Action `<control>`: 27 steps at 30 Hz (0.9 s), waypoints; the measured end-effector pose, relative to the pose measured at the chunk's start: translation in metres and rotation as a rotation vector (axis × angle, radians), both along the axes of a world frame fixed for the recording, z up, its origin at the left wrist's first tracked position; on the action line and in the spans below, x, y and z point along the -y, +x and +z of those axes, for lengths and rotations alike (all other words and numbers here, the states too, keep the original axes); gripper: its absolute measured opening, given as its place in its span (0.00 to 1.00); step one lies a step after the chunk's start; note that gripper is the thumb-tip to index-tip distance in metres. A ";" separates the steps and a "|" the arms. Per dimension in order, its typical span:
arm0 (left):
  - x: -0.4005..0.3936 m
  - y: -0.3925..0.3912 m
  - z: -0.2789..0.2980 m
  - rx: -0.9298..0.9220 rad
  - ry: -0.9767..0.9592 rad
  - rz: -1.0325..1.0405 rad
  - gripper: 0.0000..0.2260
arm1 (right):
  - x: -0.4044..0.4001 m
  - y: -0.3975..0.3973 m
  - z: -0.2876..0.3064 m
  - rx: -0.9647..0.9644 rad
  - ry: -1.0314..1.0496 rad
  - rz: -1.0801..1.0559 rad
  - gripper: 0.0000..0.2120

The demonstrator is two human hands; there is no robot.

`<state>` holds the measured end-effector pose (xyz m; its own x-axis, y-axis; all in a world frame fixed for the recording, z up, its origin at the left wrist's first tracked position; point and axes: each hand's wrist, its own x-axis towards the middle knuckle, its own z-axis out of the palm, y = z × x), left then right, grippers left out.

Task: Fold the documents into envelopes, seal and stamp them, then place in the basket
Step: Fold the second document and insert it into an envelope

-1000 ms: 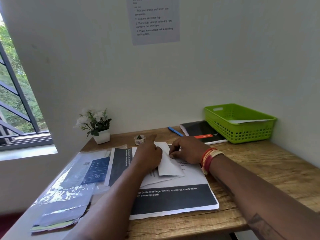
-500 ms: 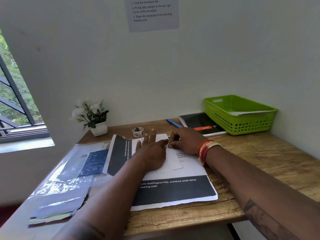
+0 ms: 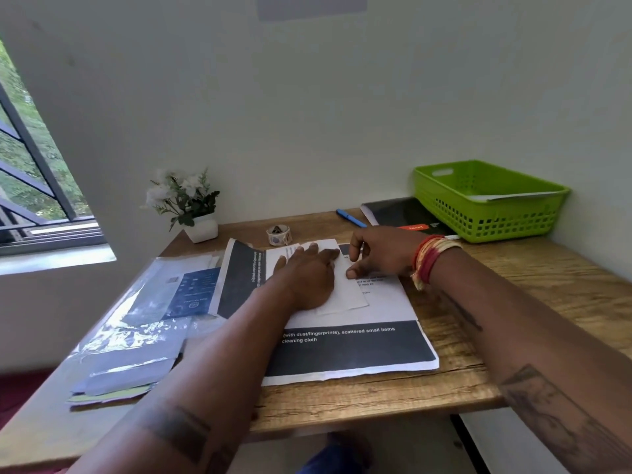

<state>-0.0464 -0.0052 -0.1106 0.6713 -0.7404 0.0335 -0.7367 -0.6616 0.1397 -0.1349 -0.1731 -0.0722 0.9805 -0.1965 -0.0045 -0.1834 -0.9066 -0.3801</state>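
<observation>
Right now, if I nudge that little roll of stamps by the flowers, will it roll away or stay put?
The roll of stamps seems to lie on its flat side, hole up, so a nudge would probably slide it, not roll it. It looks small and light, so it should move easily on the wooden desk. Its loose tail might catch.

Wall notice (image 3: 312,6) cut off at top; envelope (image 3: 345,289) half under left hand (image 3: 307,278).

Grainy wooden table (image 3: 513,302), perforated plastic basket (image 3: 485,217), glossy plastic sleeves (image 3: 136,323).
</observation>
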 end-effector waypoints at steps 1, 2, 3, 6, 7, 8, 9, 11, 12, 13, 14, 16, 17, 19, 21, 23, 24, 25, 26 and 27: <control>0.000 0.000 0.000 0.000 0.003 -0.003 0.23 | -0.001 -0.002 0.003 -0.031 -0.014 0.013 0.19; 0.001 0.001 0.000 -0.004 0.007 -0.004 0.23 | -0.002 -0.003 0.006 -0.067 -0.027 0.029 0.19; 0.002 0.003 0.000 -0.009 0.009 -0.003 0.23 | -0.002 -0.005 0.009 -0.106 -0.037 0.048 0.20; 0.006 0.007 0.002 -0.028 0.019 0.003 0.23 | -0.003 -0.008 0.017 -0.215 -0.069 0.101 0.20; 0.007 0.008 0.002 -0.032 0.022 0.000 0.24 | -0.003 -0.008 0.018 -0.242 -0.079 0.110 0.20; 0.008 0.009 0.002 -0.034 0.023 -0.003 0.24 | -0.004 -0.008 0.020 -0.263 -0.085 0.117 0.21; 0.009 0.009 0.002 -0.033 0.022 -0.005 0.23 | -0.004 -0.007 0.020 -0.281 -0.086 0.126 0.21; 0.009 0.011 0.001 -0.031 0.026 -0.005 0.23 | -0.004 -0.007 0.021 -0.316 -0.090 0.142 0.21; 0.009 0.011 0.000 -0.036 0.027 -0.003 0.23 | -0.004 -0.007 0.022 -0.332 -0.093 0.149 0.21; 0.009 0.012 -0.001 -0.043 0.024 -0.001 0.24 | -0.005 -0.007 0.024 -0.349 -0.094 0.156 0.22; 0.008 0.012 -0.003 -0.047 0.018 0.000 0.24 | -0.006 -0.008 0.025 -0.368 -0.092 0.162 0.22; 0.008 0.010 -0.005 -0.041 0.002 -0.001 0.24 | -0.008 -0.009 0.028 -0.402 -0.081 0.169 0.22; 0.008 0.009 -0.006 -0.033 -0.004 -0.001 0.24 | -0.008 -0.009 0.028 -0.412 -0.076 0.171 0.23; 0.007 0.007 -0.005 -0.027 -0.002 0.003 0.25 | -0.007 -0.012 0.028 -0.420 -0.058 0.172 0.26; 0.005 0.004 -0.003 -0.043 0.006 0.007 0.25 | -0.004 -0.015 0.025 -0.387 -0.020 0.168 0.26; 0.002 0.002 -0.002 -0.047 0.002 0.005 0.24 | -0.001 -0.015 0.019 -0.250 0.031 0.126 0.22; 0.002 0.001 -0.002 -0.046 -0.003 0.005 0.25 | 0.000 -0.014 0.014 -0.154 0.038 0.091 0.19; 0.002 0.000 -0.003 -0.047 -0.007 0.007 0.25 | 0.002 -0.011 0.009 -0.061 0.028 0.062 0.15; 0.001 0.000 -0.002 -0.047 -0.006 0.009 0.25 | 0.002 -0.008 0.005 0.012 0.011 0.046 0.12; 0.002 0.001 -0.002 -0.046 0.000 0.008 0.25 | 0.002 -0.004 0.001 0.057 0.000 0.042 0.09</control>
<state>-0.0459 -0.0070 -0.1129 0.6779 -0.7352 0.0026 -0.7244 -0.6673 0.1732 -0.1394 -0.1753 -0.0712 0.9865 -0.1555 0.0513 -0.1236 -0.9129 -0.3891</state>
